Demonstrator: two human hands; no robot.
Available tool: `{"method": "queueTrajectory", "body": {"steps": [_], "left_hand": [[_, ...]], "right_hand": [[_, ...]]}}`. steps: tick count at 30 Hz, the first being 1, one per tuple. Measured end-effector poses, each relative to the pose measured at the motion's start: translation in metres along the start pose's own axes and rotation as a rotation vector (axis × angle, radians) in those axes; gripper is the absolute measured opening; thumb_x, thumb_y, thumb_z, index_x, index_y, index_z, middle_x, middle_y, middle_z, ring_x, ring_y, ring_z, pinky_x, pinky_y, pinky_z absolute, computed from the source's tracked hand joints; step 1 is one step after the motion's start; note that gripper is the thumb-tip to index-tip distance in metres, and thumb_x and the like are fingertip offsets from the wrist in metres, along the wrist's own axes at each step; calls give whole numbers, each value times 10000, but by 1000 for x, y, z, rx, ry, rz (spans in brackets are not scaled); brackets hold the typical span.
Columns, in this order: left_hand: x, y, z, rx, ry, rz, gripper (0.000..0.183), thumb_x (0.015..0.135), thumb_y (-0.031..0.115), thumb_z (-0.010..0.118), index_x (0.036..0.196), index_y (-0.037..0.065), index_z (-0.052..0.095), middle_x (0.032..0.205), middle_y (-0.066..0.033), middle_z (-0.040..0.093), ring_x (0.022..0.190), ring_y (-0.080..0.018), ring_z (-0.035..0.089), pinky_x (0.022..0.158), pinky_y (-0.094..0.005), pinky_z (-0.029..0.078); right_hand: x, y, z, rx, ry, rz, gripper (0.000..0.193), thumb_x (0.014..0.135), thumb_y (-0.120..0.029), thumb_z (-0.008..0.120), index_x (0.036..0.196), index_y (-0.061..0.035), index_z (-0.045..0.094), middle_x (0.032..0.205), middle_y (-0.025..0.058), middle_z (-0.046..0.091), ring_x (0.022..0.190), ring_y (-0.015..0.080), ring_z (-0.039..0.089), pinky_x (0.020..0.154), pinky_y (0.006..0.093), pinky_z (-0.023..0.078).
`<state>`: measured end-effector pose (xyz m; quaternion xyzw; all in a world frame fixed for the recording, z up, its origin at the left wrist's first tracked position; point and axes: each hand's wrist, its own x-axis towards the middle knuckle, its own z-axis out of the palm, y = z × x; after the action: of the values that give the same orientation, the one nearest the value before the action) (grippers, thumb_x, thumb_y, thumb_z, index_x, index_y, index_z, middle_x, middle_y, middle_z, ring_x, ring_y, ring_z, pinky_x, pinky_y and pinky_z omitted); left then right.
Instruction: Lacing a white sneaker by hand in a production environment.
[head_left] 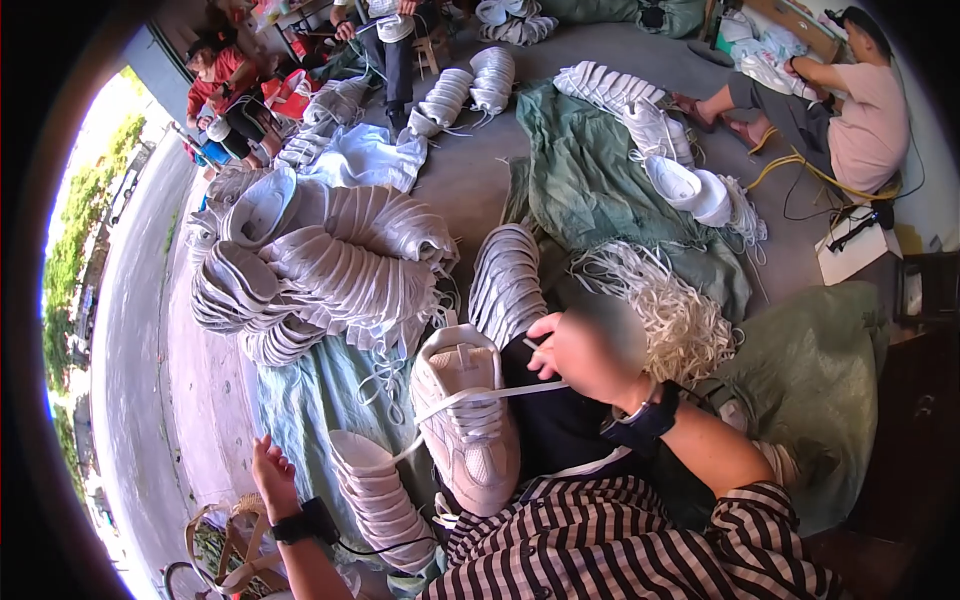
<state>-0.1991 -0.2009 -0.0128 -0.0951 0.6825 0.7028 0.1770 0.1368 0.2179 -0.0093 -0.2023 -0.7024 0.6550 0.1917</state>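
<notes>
A white sneaker (465, 420) with laces across its tongue stands upright in front of me, its toe toward my body. My right hand (585, 350) is closed on a white shoelace (535, 389), which stretches from the sneaker's upper to my fingers; a blur covers part of this hand. Left of the sneaker, my left hand (272, 478) is raised with curled fingers. Another length of lace leaves the sneaker's left side toward that hand, but what its fingers hold is too small to make out. Between hand and sneaker lies a stack of nested white shoe uppers (380, 505).
A large heap of nested uppers (345, 265) lies ahead left. A loose pile of white laces (670, 310) is ahead right, near a green sheet (590, 180) bearing more uppers. One seated person (865, 130) is at right; others sit at the far left. A woven basket (235, 550) stands near left.
</notes>
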Motion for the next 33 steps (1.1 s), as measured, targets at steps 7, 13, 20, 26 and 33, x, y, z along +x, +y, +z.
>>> {"method": "queueTrajectory", "body": {"steps": [7,13,20,26,33], "left_hand": [[-83,-30,129,502,-509,180,202,916,200,530,1039,52,594,942,-24,627,778,-99,579,674,-235,452],[-104,-67,171,802,-741,-90,555,962,459,374,724,4,584,594,-38,543,494,-109,504,479,-243,415],[-94,-88,166,639,-566,-275,541,940,506,387,665,60,523,555,5,473,444,-97,423,418,-237,339],[-76,-111,168,63,-535,-556,283,918,264,517,667,134,495,569,44,467,452,-75,423,418,-215,334],[-80,-74,169,-106,-358,-286,131,891,222,550,870,95,574,661,26,483,540,-83,460,452,-247,366]], "right_hand": [[-4,-1,30,-468,-19,-178,76,794,-83,635,797,-32,578,737,107,617,643,251,617,574,339,469],[-3,3,34,-652,-42,-245,67,776,-96,614,778,-54,562,769,90,591,696,297,605,606,377,481],[-2,10,39,-689,-38,-227,92,787,-123,603,778,-53,544,761,98,580,692,306,598,604,389,481],[3,0,37,-862,-140,-407,80,745,-118,588,815,-102,551,770,50,538,732,228,584,631,355,461],[8,-9,24,-826,-172,-668,108,736,-96,603,841,-77,588,1031,59,540,944,204,547,790,358,431]]}}
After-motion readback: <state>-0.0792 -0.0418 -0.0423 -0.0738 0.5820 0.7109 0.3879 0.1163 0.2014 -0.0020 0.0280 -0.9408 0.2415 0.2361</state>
